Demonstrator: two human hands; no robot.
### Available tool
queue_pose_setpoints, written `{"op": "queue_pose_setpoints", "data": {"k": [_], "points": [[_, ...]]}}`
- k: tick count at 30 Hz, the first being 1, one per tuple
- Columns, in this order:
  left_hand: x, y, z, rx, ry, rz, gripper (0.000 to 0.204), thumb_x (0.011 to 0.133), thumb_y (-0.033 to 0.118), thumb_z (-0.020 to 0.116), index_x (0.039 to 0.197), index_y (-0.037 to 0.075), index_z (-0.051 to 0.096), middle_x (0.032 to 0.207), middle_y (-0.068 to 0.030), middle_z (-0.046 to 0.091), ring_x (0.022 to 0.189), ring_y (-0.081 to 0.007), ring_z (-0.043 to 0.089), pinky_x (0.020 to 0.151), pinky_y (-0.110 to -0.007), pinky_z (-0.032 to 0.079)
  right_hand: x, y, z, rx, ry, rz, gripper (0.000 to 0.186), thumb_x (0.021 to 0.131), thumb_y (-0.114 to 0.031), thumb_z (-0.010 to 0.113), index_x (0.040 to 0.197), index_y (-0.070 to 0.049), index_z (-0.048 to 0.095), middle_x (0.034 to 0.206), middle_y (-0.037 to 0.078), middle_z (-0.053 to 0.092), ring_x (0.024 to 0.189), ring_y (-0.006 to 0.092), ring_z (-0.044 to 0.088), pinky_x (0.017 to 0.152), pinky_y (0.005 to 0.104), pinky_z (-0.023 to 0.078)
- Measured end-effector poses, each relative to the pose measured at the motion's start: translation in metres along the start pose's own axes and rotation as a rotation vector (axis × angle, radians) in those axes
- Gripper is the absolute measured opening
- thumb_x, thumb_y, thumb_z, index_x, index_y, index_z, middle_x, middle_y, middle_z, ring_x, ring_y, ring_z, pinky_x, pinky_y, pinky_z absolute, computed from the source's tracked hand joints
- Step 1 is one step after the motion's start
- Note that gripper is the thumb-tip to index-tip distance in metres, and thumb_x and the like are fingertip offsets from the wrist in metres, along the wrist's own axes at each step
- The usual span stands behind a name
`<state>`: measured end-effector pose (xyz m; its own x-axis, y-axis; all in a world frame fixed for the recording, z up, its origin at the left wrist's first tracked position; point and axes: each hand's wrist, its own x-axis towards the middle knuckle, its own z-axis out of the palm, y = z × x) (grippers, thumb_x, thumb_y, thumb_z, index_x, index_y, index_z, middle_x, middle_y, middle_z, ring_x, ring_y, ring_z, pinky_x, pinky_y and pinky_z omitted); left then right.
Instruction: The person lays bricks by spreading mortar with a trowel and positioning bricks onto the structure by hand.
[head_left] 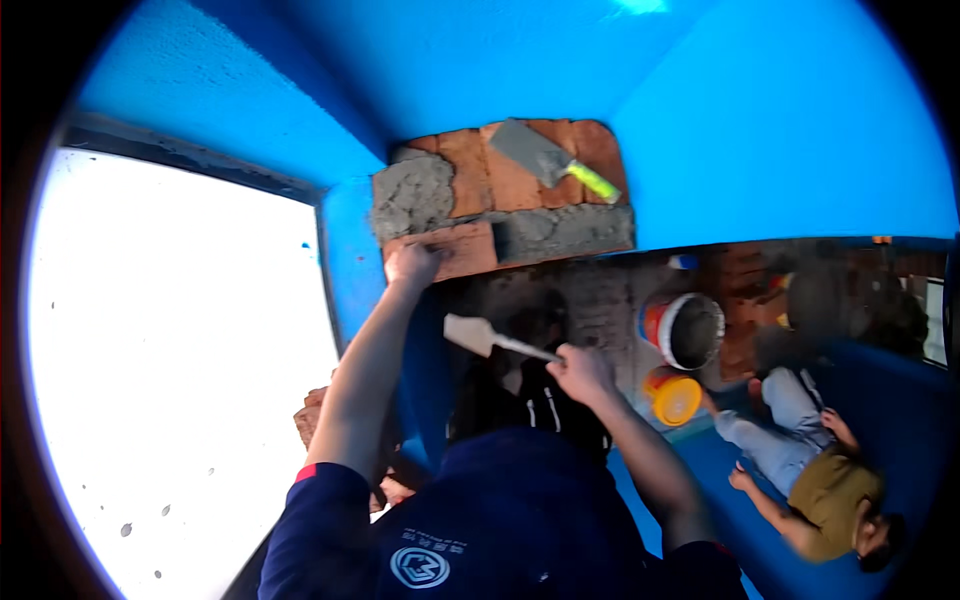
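My left hand (pixel 412 264) grips the left end of a reddish brick (pixel 467 250) at the front edge of a brickwork ledge. Grey mortar (pixel 565 228) runs in a strip from the brick's right end along that edge. A thicker mortar heap (pixel 413 192) lies behind the brick on the left. Lower down, my right hand (pixel 582 374) is closed round the handle of a small trowel (pixel 470 334), its pale blade pointing left, apart from the brick. Another trowel (pixel 535 152), with a wide grey blade and yellow-green handle, rests on the bricks at the back.
Blue walls (pixel 770 130) close in the ledge. At left is a bright white opening (pixel 180 350). Below right stand a bucket (pixel 692 332) of grey material and a yellow-orange bucket (pixel 676 398). A person (pixel 830 490) sits at lower right. Loose bricks (pixel 310 415) lie by my left arm.
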<state>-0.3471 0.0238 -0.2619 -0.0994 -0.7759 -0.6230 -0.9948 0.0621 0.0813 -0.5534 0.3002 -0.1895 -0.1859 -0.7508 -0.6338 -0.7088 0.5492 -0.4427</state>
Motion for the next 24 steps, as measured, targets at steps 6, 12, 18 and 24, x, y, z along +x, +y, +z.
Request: {"op": "queue_pose_setpoints", "data": {"k": [6, 12, 18, 24], "points": [[0.032, -0.004, -0.023, 0.038, 0.044, -0.006, 0.064, 0.079, 0.063, 0.054, 0.106, 0.007, 0.068, 0.113, -0.0138, 0.064, 0.108, -0.0271, 0.059, 0.092, -0.036, 0.046, 0.038, -0.021, 0.002, 0.079, 0.117, 0.017, 0.021, 0.086, -0.023, 0.061, 0.088, -0.003, 0.056, 0.081, 0.019, 0.063, 0.08, 0.0369, 0.062, 0.066, 0.0481, 0.048], [0.072, -0.032, -0.002, 0.047, 0.079, 0.164, 0.057, 0.085, 0.06, 0.048, 0.107, 0.011, 0.068, 0.107, -0.0108, 0.067, 0.097, -0.0229, 0.064, 0.081, -0.035, 0.05, 0.04, -0.006, 0.003, 0.2, -0.074, -0.099, 0.031, 0.09, -0.031, 0.058, 0.083, -0.001, 0.055, 0.067, 0.015, 0.057, 0.064, 0.031, 0.059, 0.057, 0.0437, 0.044], [0.085, -0.043, 0.013, 0.171, 0.249, 0.297, 0.043, 0.09, 0.051, 0.048, 0.105, 0.017, 0.069, 0.106, -0.0058, 0.068, 0.089, -0.0189, 0.067, 0.072, -0.034, 0.053, 0.037, -0.003, 0.008, 0.612, 0.032, -0.193, 0.04, 0.096, -0.042, 0.048, 0.081, -0.006, 0.053, 0.055, 0.0, 0.043, 0.05, 0.0107, 0.044, 0.047, 0.03, 0.036], [0.056, -0.024, -0.007, 0.044, 0.08, 0.142, 0.041, 0.088, 0.049, 0.05, 0.108, 0.018, 0.068, 0.106, -0.0084, 0.067, 0.096, -0.0242, 0.064, 0.082, -0.037, 0.051, 0.051, -0.04, 0.013, 1.12, -0.392, 0.055, 0.041, 0.098, -0.045, 0.039, 0.076, -0.011, 0.047, 0.054, -0.004, 0.037, 0.044, 0.0061, 0.035, 0.042, 0.0259, 0.029]]}}
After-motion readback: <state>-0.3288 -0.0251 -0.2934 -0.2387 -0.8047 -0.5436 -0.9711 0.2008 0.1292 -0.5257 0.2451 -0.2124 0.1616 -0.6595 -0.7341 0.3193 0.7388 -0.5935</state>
